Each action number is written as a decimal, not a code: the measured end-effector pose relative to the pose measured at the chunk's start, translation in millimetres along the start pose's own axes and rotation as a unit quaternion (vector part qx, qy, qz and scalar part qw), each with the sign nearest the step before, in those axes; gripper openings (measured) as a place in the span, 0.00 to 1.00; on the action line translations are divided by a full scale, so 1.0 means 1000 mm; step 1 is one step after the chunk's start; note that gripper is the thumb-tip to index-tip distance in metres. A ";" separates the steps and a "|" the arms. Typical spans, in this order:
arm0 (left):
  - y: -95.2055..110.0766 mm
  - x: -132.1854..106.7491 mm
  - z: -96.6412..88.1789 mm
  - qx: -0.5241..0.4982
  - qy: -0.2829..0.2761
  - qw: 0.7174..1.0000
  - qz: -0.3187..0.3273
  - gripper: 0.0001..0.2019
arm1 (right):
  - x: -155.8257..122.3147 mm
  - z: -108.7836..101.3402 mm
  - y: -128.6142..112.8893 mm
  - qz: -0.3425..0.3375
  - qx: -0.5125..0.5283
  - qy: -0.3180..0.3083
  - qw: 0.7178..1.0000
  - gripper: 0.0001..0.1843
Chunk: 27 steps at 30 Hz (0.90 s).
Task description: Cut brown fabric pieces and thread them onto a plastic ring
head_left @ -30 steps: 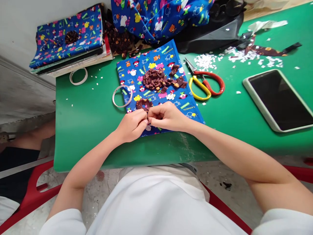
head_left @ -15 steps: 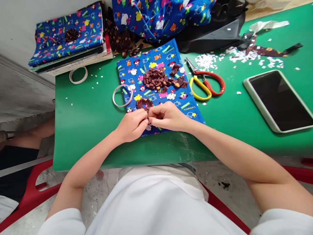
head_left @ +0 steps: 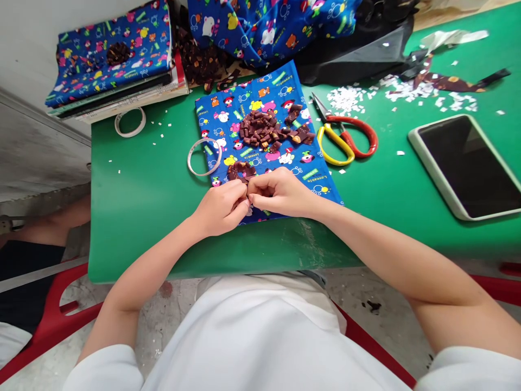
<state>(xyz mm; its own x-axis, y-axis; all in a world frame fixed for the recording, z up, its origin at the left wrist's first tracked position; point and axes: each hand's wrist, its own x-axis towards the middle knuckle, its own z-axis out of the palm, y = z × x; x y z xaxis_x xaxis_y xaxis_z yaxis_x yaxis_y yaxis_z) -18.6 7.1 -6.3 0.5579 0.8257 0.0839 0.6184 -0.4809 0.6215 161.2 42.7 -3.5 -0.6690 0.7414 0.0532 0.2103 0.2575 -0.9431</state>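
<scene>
**Left hand (head_left: 223, 207) and right hand (head_left: 280, 193) met over blue printed cloth (head_left: 313, 182)**

In the head view, both hands were curled and close together near the cloth's front edge; whether they pinched anything was hidden and could not be told. A brown ring (head_left: 233, 172) lay on the cloth just beyond them, with a brown heap (head_left: 258, 130) behind it. A pale tape ring (head_left: 189, 160) overlapped the cloth's left side; scissors (head_left: 347, 142) lay just beside its right, on the green table (head_left: 150, 217).
</scene>
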 end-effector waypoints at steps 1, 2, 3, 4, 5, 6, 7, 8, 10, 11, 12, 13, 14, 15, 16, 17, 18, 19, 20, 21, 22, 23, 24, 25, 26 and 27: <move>0.000 0.000 0.000 0.002 -0.002 1.000 -0.002 0.11 | 0.000 0.000 0.000 0.000 -0.001 -0.001 1.000 0.07; 0.001 0.000 0.000 0.002 -0.003 1.000 -0.004 0.10 | 0.000 0.000 0.000 0.001 -0.002 -0.001 1.000 0.07; 0.001 0.000 0.000 0.001 -0.004 1.000 -0.006 0.10 | 0.000 0.000 0.000 0.002 -0.003 -0.001 1.000 0.07; 0.001 0.000 0.000 0.000 -0.004 1.000 -0.007 0.10 | 0.000 0.000 0.000 0.003 -0.004 -0.001 1.000 0.07; 0.001 0.000 0.000 -0.001 -0.004 1.000 -0.008 0.10 | 0.000 0.000 0.000 0.003 -0.006 -0.001 1.000 0.07; 0.001 0.000 0.000 -0.001 -0.002 1.000 -0.008 0.10 | 0.000 0.000 0.000 0.004 -0.008 -0.001 1.000 0.07; 0.001 0.000 0.000 -0.001 -0.001 1.000 -0.008 0.10 | 0.000 0.000 0.000 0.005 -0.010 -0.002 1.000 0.07; 0.001 0.000 0.000 -0.001 0.000 1.000 -0.007 0.10 | 0.000 0.000 0.000 0.005 -0.012 -0.003 1.000 0.07; 0.002 0.000 0.001 0.001 0.001 1.000 -0.007 0.10 | 0.000 -0.001 0.000 0.004 -0.016 -0.004 1.000 0.07; 0.002 0.000 0.001 0.004 -0.001 1.000 -0.007 0.10 | 0.000 -0.001 0.000 0.003 -0.017 -0.005 1.000 0.07; 0.002 0.000 0.001 0.007 -0.002 1.000 -0.009 0.10 | 0.000 -0.001 0.000 0.002 -0.018 -0.005 1.000 0.07; 0.002 0.000 0.001 0.011 -0.004 1.000 -0.010 0.09 | 0.000 -0.001 0.000 0.001 -0.019 -0.005 1.000 0.07; 0.002 0.000 0.001 0.015 -0.005 1.000 -0.011 0.09 | 0.000 -0.001 0.000 0.000 -0.020 -0.005 1.000 0.07; 0.003 0.000 0.001 0.019 -0.006 1.000 -0.012 0.09 | 0.000 -0.001 0.000 0.001 -0.020 -0.004 1.000 0.07; 0.003 -0.001 0.002 0.023 -0.007 1.000 -0.011 0.09 | 0.000 -0.001 0.000 0.002 -0.021 -0.004 1.000 0.07; 0.003 -0.001 0.002 0.026 -0.007 1.000 -0.012 0.09 | 0.000 -0.001 0.000 0.003 -0.021 -0.003 1.000 0.07; 0.003 -0.001 0.002 0.030 -0.008 0.999 -0.012 0.09 | 0.000 -0.001 0.000 0.006 -0.020 -0.003 1.000 0.07; 0.003 -0.001 0.002 0.033 -0.009 0.999 -0.012 0.09 | 0.000 -0.001 0.000 0.008 -0.019 -0.004 1.000 0.07; 0.003 -0.001 0.002 0.038 -0.011 0.999 -0.012 0.09 | -0.001 -0.001 0.000 0.009 -0.019 -0.005 1.000 0.07; 0.003 -0.001 0.001 0.042 -0.013 0.999 -0.011 0.09 | -0.001 -0.001 0.000 0.010 -0.019 -0.007 1.000 0.07; 0.003 -0.001 0.001 0.047 -0.014 0.999 -0.010 0.09 | -0.001 -0.001 0.000 0.009 -0.019 -0.009 1.000 0.07; 0.004 -0.001 0.001 0.052 -0.015 0.998 -0.010 0.09 | -0.001 -0.001 0.000 0.008 -0.021 -0.009 1.000 0.07; 0.004 0.000 0.001 0.056 -0.017 0.998 -0.009 0.09 | -0.001 -0.001 0.000 0.007 -0.022 -0.009 1.000 0.07; 0.004 -0.001 0.001 0.058 -0.017 0.998 -0.009 0.09 | -0.001 -0.001 0.000 0.005 -0.024 -0.008 1.000 0.07; 0.004 -0.001 0.001 0.058 -0.018 0.998 -0.009 0.09 | -0.001 -0.001 0.000 0.004 -0.025 -0.006 1.000 0.07; 0.004 -0.001 0.001 0.057 -0.018 0.998 -0.010 0.08 | -0.001 -0.001 -0.001 0.002 -0.027 -0.005 1.000 0.08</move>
<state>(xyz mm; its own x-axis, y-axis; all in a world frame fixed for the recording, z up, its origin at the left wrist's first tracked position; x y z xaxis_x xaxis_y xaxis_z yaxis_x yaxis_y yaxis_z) -15.9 4.4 -5.0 0.5634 0.8251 0.0436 0.6872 -0.4972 0.5296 162.5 42.5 -2.6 -0.6750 0.7364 0.0450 0.2511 0.2867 -0.9245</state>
